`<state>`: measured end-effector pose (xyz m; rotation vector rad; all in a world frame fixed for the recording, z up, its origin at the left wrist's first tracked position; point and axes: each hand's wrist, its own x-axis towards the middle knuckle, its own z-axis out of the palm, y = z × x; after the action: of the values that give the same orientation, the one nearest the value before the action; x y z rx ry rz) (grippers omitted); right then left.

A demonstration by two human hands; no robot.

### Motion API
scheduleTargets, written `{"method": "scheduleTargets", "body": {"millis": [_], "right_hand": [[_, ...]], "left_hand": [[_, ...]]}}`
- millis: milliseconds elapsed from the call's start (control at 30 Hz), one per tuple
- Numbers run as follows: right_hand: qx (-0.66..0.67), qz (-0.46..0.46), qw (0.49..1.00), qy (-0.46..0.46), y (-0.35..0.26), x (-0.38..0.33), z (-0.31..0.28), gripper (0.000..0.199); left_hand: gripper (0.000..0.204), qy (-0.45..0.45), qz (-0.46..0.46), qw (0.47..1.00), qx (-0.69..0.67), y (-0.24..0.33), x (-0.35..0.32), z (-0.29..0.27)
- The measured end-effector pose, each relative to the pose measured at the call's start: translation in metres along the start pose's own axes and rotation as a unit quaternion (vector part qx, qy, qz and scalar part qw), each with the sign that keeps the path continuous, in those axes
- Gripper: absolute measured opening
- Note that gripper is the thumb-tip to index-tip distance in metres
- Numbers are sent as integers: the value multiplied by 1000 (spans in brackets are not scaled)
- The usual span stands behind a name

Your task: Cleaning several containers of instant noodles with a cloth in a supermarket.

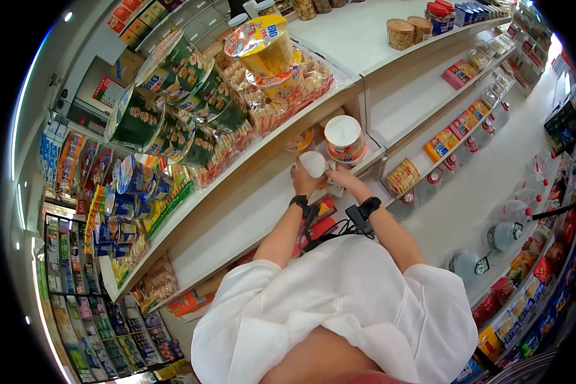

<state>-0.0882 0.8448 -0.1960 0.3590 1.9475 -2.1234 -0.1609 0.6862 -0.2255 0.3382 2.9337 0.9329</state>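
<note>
My left hand point(304, 181) is closed round the side of a tub point(313, 164) with a plain white round end turned up, held over the lower shelf point(233, 214). Against the same tub my right hand point(344, 180) presses a crumpled pale cloth point(330, 185). Just beyond my hands, a red-and-white instant noodle tub point(345, 146), white end up, sits atop another one. An orange-yellow tub point(299, 141) stands further back on this shelf, partly hidden under the upper shelf edge.
Large green noodle tubs point(166, 70) and yellow ones point(262, 48) are stacked on packs of crackers on the upper shelf, left. To the right, lower shelves hold orange snack packs point(438, 144). Big water bottles point(467, 262) stand along the floor at right.
</note>
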Motion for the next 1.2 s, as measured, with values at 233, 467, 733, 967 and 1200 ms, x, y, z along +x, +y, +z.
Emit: {"method": "scheduleTargets", "body": {"millis": [233, 467, 733, 967, 1200], "right_hand": [[-23, 21, 998, -59, -15, -1, -3, 52], [-1, -77, 997, 4, -44, -20, 12, 55], [-39, -131, 987, -86, -74, -37, 52, 54], [14, -69, 976, -204, -88, -50, 70, 59], [47, -88, 958, -268, -52, -38, 76, 62]], "left_hand": [[96, 128, 60, 985, -96, -17, -3, -19], [93, 66, 57, 985, -146, 44, -38, -125], [121, 150, -42, 945, -286, 61, -99, -164], [108, 124, -46, 880, -457, 54, -142, -217], [99, 40, 8, 854, -519, 31, -154, -247]]}}
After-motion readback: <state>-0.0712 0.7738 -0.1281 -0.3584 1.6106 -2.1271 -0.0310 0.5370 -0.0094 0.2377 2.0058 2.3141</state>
